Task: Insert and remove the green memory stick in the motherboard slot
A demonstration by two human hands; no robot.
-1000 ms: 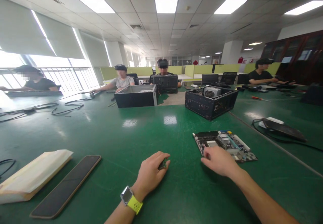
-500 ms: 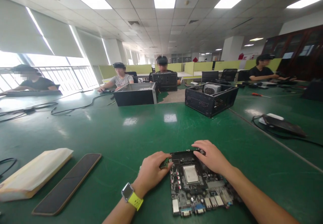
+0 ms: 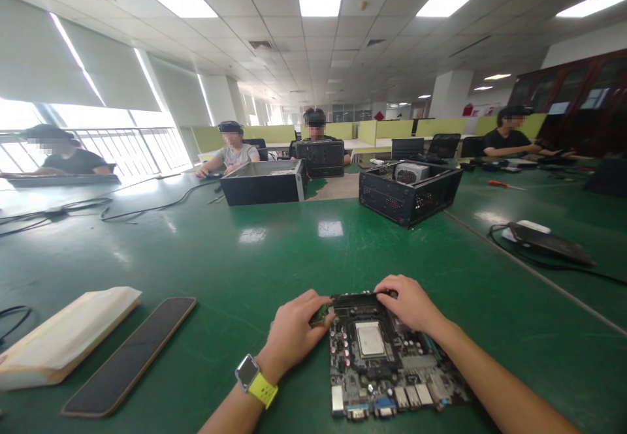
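A dark motherboard (image 3: 386, 369) with a silver processor in its socket lies flat on the green table (image 3: 294, 251) right in front of me. My left hand (image 3: 294, 333), with a watch on a yellow strap at the wrist, is closed on a small green part at the board's near-left corner. My right hand (image 3: 409, 303) rests on the board's far edge, its fingers curled over that edge.
A cream padded envelope (image 3: 63, 336) and a flat dark panel (image 3: 132, 356) lie at my left. Two open computer cases (image 3: 409, 192) stand mid-table. A cabled black device (image 3: 543, 241) lies at the right. Several people sit along the table's far side.
My right hand pulled the motherboard from the right of the table to right in front of me. My left hand stayed put, still closed on the small green part.
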